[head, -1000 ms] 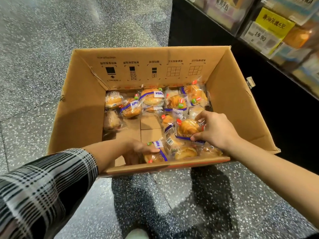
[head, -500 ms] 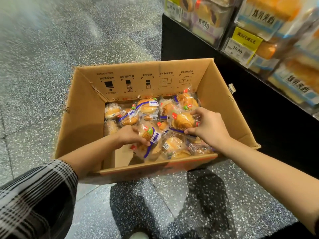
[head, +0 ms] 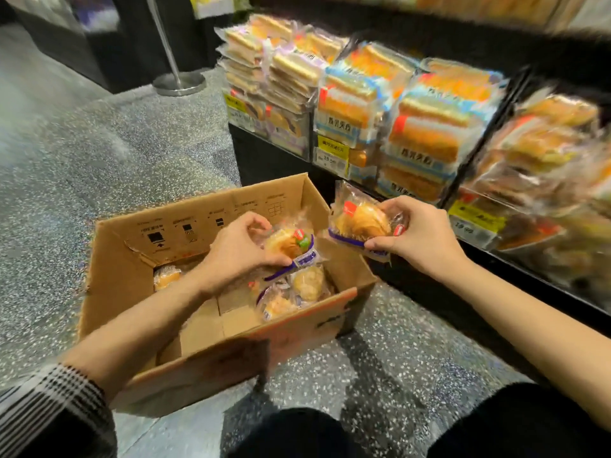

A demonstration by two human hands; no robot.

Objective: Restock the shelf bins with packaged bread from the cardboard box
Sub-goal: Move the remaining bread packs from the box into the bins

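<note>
Both arms reach forward, left hand (head: 241, 247) and right hand (head: 418, 233) each curled in a grip

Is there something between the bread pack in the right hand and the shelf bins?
Nothing visible blocks it. The right hand holds its bread pack clear of the cardboard box, with open air toward the shelf bins, though those already look full.
</note>
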